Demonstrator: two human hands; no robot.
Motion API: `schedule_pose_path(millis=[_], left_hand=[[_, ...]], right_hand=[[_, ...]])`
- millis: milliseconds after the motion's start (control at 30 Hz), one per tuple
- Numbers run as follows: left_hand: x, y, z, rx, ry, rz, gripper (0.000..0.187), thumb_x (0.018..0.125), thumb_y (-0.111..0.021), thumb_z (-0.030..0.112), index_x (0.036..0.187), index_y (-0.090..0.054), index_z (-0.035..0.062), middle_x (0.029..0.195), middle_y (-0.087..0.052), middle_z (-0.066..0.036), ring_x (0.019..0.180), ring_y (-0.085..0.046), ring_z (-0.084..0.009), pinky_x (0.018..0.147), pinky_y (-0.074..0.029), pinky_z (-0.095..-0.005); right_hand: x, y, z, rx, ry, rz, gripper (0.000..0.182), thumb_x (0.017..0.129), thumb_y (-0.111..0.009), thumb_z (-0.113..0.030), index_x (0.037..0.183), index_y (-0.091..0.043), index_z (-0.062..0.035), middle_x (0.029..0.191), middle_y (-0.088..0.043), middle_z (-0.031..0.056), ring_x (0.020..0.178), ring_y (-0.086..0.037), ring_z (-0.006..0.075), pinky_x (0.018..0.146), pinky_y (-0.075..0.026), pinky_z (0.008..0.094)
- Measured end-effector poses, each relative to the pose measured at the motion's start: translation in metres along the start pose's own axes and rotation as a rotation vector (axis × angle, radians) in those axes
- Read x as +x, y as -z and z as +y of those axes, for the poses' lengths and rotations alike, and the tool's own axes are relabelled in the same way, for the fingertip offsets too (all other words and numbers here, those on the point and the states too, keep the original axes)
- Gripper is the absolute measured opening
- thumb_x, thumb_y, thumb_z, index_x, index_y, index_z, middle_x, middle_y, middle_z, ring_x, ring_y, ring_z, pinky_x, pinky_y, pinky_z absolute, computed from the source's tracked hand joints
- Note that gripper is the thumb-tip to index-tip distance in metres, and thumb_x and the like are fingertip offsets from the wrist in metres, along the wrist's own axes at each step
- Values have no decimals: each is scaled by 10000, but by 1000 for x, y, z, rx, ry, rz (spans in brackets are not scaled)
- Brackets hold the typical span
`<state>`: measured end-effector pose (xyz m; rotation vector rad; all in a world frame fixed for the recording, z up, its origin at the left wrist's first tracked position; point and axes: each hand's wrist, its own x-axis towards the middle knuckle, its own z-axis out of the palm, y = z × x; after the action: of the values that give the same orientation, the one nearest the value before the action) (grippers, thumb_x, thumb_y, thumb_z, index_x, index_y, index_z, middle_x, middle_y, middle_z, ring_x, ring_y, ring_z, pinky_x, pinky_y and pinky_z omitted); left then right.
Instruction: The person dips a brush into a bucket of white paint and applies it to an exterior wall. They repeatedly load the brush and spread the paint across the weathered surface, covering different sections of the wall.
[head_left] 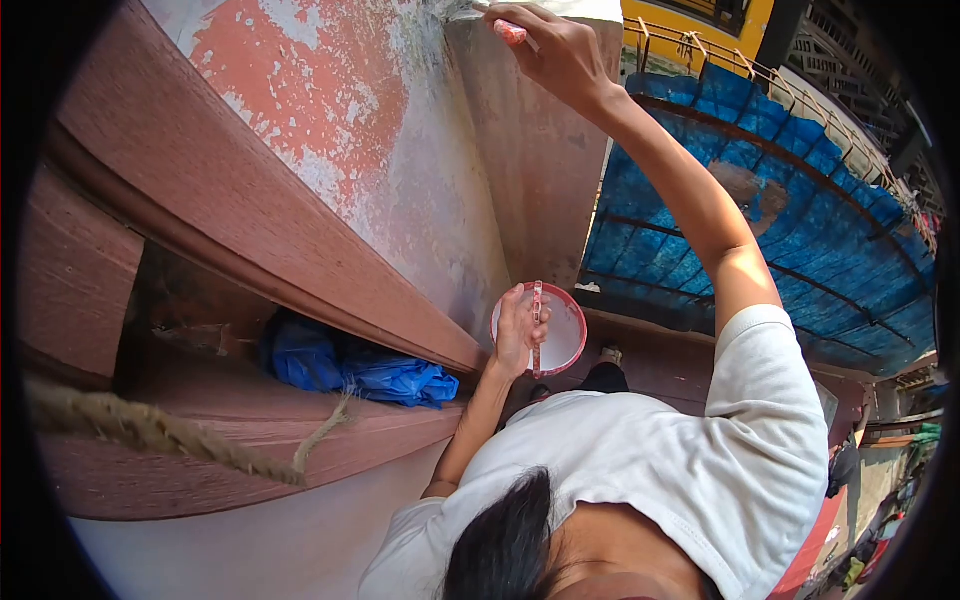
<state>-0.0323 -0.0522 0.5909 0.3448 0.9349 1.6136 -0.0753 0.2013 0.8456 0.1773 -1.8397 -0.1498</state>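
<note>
My left hand (517,325) is closed around the paint-spattered handle (537,357) of a small bucket (574,360) with a red rim. White paint (562,330) shows inside it. High up at the top of the view, my right hand (555,50) grips what looks like a paintbrush (511,33), its red handle end poking out between the fingers. The bristles are hidden. That hand is close to the whitish top (590,8) of a pillar (535,150), beside a wall (330,110) with peeling salmon-pink paint.
Brown wooden beams (250,200) run along the left, with blue plastic sheeting (360,375) tucked between them. A frayed rope (170,432) crosses the lower left. Beyond the pillar, a blue tarpaulin canopy (690,190) rests on thin bars. A yellow wall (690,25) stands further off.
</note>
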Motion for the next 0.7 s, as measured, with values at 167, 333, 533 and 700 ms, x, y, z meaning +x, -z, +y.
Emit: schedule_pose_path(millis=[167, 333, 533, 700], left_hand=[[-1, 0, 1, -6, -1, 13, 695, 856, -393, 682, 1071, -533, 37, 781, -478, 3, 561, -403, -65, 579, -335, -216], [-2, -2, 1, -13, 4, 12, 697, 853, -393, 685, 1067, -536, 38, 782, -478, 1, 562, -404, -67, 577, -327, -218], [0, -4, 2, 12, 16, 8, 706, 851, -392, 687, 1071, -529, 29, 782, -477, -2, 557, -402, -68, 572, -319, -218], [3, 1, 0, 11, 5, -18, 711, 853, -388, 687, 1084, -515, 27, 782, -477, -2, 552, -403, -65, 569, -327, -215]], right_hand=[[-58, -16, -18, -59, 177, -141, 224, 787, -632, -77, 999, -597, -139, 1117, -635, 34, 1012, -644, 208, 724, -578, 284], [-132, -22, -40, 222, -113, -682, 163, 862, -592, -101, 1024, -579, -110, 1037, -654, 85, 884, -655, 301, 665, -559, 369], [-56, -18, -8, 232, -203, -301, 125, 915, -586, -189, 985, -633, -97, 826, -672, 119, 712, -648, 332, 602, -516, 399], [42, 17, 14, 110, -60, 72, 172, 915, -593, -206, 993, -634, -59, 918, -688, 130, 707, -678, 289, 591, -542, 344]])
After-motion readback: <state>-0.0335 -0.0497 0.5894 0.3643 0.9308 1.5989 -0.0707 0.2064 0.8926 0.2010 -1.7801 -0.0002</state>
